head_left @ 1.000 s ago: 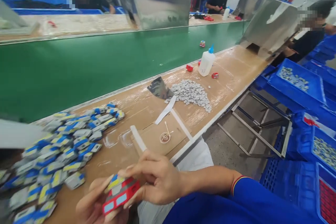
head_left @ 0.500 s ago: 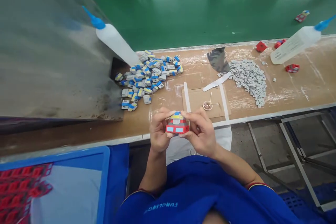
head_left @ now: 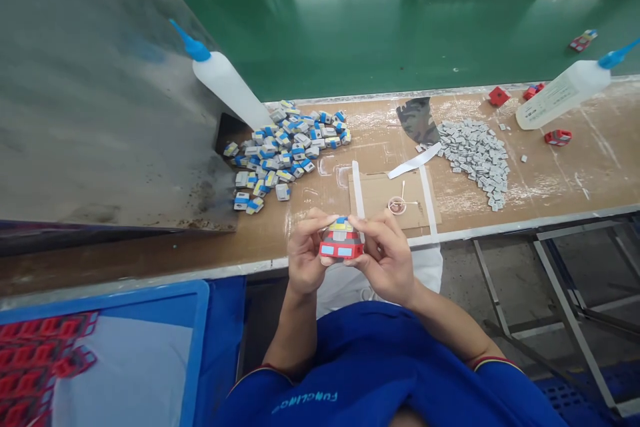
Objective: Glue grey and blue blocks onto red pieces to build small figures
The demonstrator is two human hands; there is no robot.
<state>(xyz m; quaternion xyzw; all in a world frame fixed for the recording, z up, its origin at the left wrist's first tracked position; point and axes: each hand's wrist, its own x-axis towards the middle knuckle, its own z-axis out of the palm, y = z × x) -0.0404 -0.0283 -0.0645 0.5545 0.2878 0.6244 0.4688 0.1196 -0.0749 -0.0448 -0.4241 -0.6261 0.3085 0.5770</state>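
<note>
Between my two hands is a small red and grey toy vehicle (head_left: 342,243) with pale blue windows and a yellow and blue top piece. My left hand (head_left: 307,253) grips its left side, with the thumb low and a finger at the top. On its right side, my right hand (head_left: 387,257) holds it the same way. Behind my left hand lies a heap of small grey, blue and yellow blocks (head_left: 285,147). A cardboard piece (head_left: 370,197) with white tape strips bears a small round dish (head_left: 397,205) and thin cotton-tipped sticks.
Small grey tiles (head_left: 475,153) are piled at the right. White bottles with blue nozzles lean at the left (head_left: 233,90) and right (head_left: 563,95). A metal box (head_left: 110,113) stands at the left, above a blue tray (head_left: 200,333) with red parts. A green belt (head_left: 360,40) runs behind.
The view has shifted slightly, so the bench sits a little lower in the picture. Both hands still grip the toy vehicle in nearly the same pose.
</note>
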